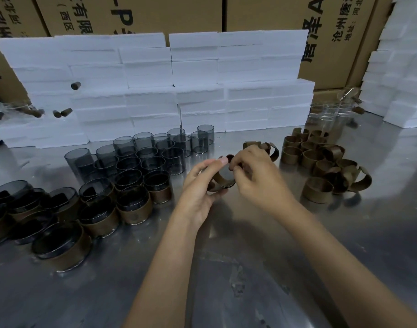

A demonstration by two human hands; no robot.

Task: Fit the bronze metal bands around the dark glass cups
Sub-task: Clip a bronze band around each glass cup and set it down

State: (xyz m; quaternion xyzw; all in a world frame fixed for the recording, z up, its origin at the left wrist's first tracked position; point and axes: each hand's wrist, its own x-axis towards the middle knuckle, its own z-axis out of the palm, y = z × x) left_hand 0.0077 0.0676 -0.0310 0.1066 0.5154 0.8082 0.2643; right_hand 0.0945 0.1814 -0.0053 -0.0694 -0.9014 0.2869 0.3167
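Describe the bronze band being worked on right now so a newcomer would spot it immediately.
Start at the steel table, midway between the dark cups on the left and the pile of loose bands on the right. The bronze band there is the only one lifted off the table, pinched between the left hand and right hand.

bronze band (222, 180) | held mid-table | dark cups (141, 157) upright left

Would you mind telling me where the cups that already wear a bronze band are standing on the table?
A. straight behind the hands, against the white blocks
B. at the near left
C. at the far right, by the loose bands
B: the banded cups stand at the near left, while the loose bands lie to the right.
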